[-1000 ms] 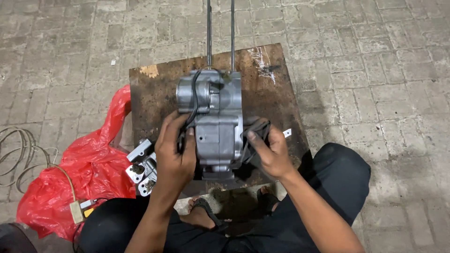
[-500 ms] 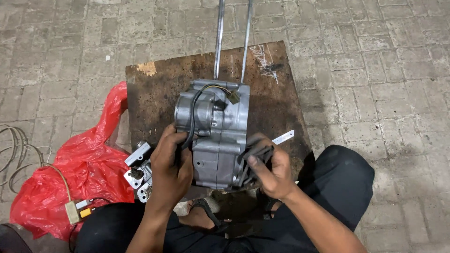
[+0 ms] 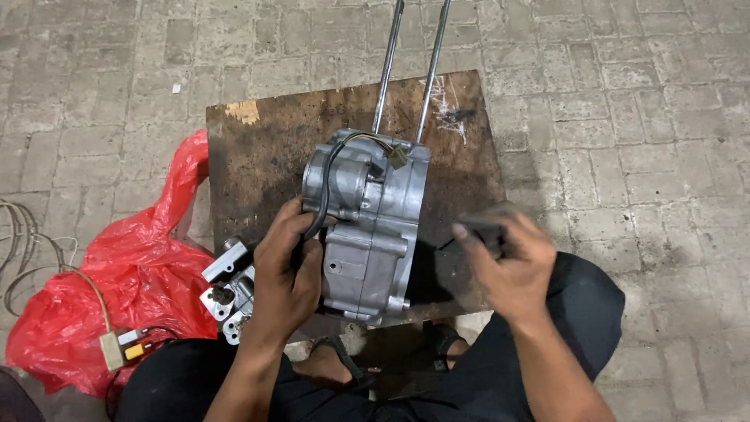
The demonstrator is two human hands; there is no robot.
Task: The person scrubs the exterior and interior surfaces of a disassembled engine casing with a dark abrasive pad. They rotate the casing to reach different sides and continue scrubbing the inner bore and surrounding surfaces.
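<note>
While the left hand [image 3: 285, 273] clasps the near-left edge of a grey cast-metal engine case [image 3: 367, 227], fingers curled round the casting and a black cable [image 3: 320, 195] that runs up its side, the case stands on edge on a stained wooden board [image 3: 258, 156] laid over brick paving [image 3: 625, 117]. Two bright steel rods [image 3: 410, 66] rise from the far end of the case twd. the top of view, roughly parallel. A small olive connector w/ yellow and dark leads [image 3: 397, 155] sits at the case's upper face.

Right hand [image 3: 508, 266] — off the case, to its right, above the board's near-right corner — has fingers closed round a dark object [image 3: 480, 227]; motion blur hides what it is, though the grip looks closed.

Beside the left wrist lies a smaller silver bracket-like part [image 3: 226, 289], at the board's left edge. Left of that, a crumpled red plastic bag [image 3: 101, 305] on the paving, w/ a beige plug and wire [image 3: 112, 349] resting on it; coiled cable [image 3: 16, 242] at the far-left edge. Person squats, dark trousers [image 3: 578, 328] — a sandalled foot [image 3: 336, 367] shows below the board.
</note>
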